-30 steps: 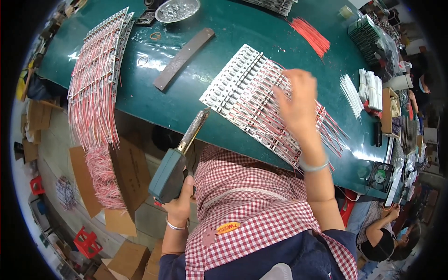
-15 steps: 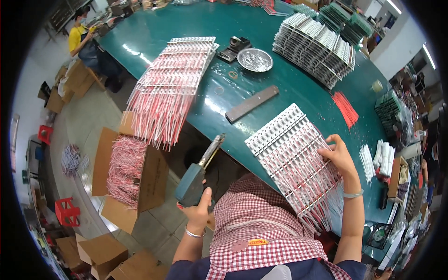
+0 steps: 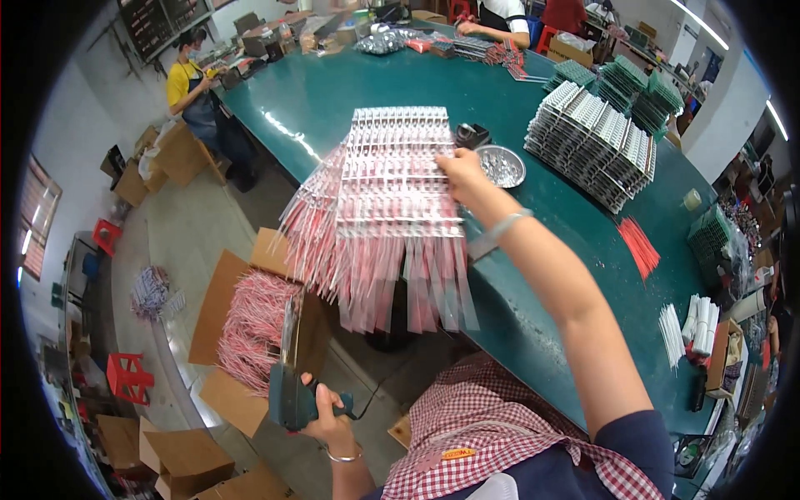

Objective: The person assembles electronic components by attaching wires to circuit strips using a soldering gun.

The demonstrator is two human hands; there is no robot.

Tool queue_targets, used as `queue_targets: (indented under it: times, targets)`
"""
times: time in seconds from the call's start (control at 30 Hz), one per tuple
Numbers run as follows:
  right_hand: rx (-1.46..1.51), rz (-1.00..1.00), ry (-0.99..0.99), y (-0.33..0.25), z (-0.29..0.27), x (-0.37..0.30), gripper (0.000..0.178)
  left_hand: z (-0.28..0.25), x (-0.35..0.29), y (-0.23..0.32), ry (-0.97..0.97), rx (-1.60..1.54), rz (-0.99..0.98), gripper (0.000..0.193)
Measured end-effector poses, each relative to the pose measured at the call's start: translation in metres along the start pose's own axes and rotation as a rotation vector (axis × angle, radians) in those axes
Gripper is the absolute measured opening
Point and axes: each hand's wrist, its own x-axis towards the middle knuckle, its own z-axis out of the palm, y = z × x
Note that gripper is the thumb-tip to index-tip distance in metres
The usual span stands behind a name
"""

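Note:
My right hand (image 3: 461,171) is closed on the right edge of a silvery slotted rack (image 3: 396,179), with red and white wires and clear sleeves hanging from its near end. The rack is above a pile of similar wired racks (image 3: 315,204) at the table's left edge, covering much of it; I cannot tell whether they touch. Low on the left, my left hand (image 3: 329,421) grips the handle of a dark green heat gun (image 3: 292,398), its long metal nozzle pointing up beside the carton. A black cord trails from the gun.
An open carton (image 3: 218,304) full of red and white wires stands left of the table. On the green table (image 3: 533,308) are a round metal dish (image 3: 510,171), a tall stack of racks (image 3: 592,142), red wires (image 3: 639,246) and white tubes (image 3: 704,325). A person in yellow (image 3: 179,83) works far left.
My right hand has carried the rack from the table's near right up and left over the pile. My left hand and the heat gun have moved lower and left; the view has shifted.

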Motion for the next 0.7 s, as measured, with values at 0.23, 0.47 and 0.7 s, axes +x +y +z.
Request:
queue_targets:
  times: [0.23, 0.47, 0.7]
  targets:
    - [-0.892, -0.399, 0.686, 0.086, 0.058, 0.036, 0.043, -0.021, -0.001, -0.009, 0.038, 0.077, -0.029, 0.034]
    - [-0.501, -0.002, 0.254, 0.087, 0.111, 0.013, 0.101, 0.031, 0.012, -0.019, 0.002, 0.069, 0.038, 0.017]
    - [-0.949, -1.145, 0.505, -0.035, -0.094, 0.018, 0.075, 0.054, 0.003, -0.028, -0.193, 0.101, -0.055, 0.033]
